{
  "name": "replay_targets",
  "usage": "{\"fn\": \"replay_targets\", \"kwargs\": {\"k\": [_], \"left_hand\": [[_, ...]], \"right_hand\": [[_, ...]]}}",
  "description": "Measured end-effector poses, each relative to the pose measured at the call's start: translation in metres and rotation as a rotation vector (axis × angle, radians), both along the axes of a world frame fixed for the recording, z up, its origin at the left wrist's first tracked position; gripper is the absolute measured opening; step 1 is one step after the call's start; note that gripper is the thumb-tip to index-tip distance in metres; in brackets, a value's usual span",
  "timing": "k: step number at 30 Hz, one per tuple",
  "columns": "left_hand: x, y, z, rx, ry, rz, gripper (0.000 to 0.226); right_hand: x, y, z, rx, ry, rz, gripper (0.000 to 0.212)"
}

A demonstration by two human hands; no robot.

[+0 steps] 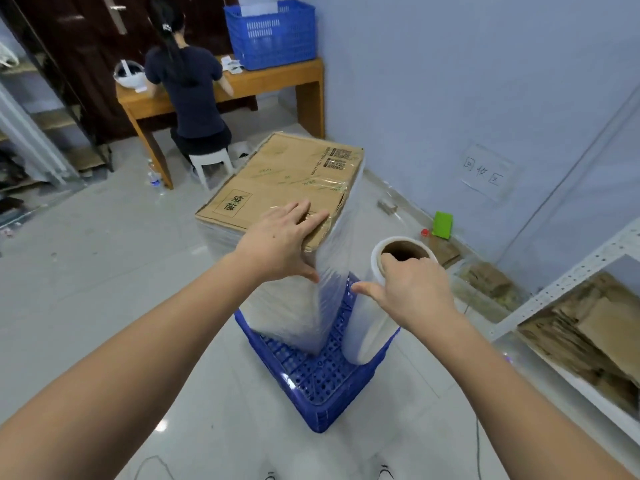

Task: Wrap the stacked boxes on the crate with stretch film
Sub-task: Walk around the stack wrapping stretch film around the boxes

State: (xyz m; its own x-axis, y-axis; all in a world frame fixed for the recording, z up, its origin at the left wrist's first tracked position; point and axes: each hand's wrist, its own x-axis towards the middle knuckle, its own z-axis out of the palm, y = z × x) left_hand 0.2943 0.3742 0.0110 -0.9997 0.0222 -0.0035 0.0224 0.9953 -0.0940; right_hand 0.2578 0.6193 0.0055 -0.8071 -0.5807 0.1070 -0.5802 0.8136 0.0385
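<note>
Left hand [277, 244] presses the top box [287, 178]; right hand [412, 289] grips the film roll [374, 327].

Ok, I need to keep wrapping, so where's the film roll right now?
In the head view, the film roll stands upright on the blue crate, just right of the wrapped boxes, with the right hand gripping its top.

Film hides the lower stacked boxes [277, 306].
</note>
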Motion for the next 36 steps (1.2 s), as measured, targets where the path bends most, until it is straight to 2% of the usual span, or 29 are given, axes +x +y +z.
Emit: {"fn": "replay_targets", "kwargs": {"k": [5, 8, 13, 18, 23, 26, 29, 34, 36], "left_hand": [[-0.006, -0.023, -0.001, -0.101, 0.036, -0.138, 0.128], [-0.006, -0.030, -0.003, -0.065, 0.076, -0.184, 0.122], [-0.005, -0.027, -0.011, 0.007, 0.092, -0.223, 0.118], [-0.008, -0.032, -0.009, 0.058, 0.049, -0.193, 0.118], [-0.004, -0.025, -0.010, 0.050, 0.055, -0.196, 0.119], [-0.004, -0.024, -0.010, 0.055, 0.049, -0.195, 0.118], [-0.003, -0.023, -0.012, 0.047, 0.060, -0.187, 0.117], [-0.004, -0.024, -0.009, 0.043, 0.049, -0.169, 0.116], [-0.006, -0.027, -0.009, 0.046, 0.052, -0.169, 0.118]], "right_hand": [[0.021, -0.018, 0.001, -0.056, -0.046, -0.143, 0.047], [0.034, -0.024, 0.002, -0.054, -0.106, -0.251, 0.035], [0.042, -0.047, 0.003, 0.010, -0.034, -0.305, 0.063], [0.052, -0.048, 0.006, 0.067, -0.037, -0.184, 0.052], [0.073, -0.041, 0.013, 0.050, -0.081, 0.004, 0.054], [0.086, -0.039, 0.015, 0.059, -0.101, 0.201, 0.055], [0.098, -0.046, 0.007, 0.071, -0.111, 0.382, 0.043], [0.106, -0.062, 0.011, 0.112, -0.147, 0.299, 0.030], [0.111, -0.062, 0.014, 0.104, -0.137, 0.260, 0.032]]}}
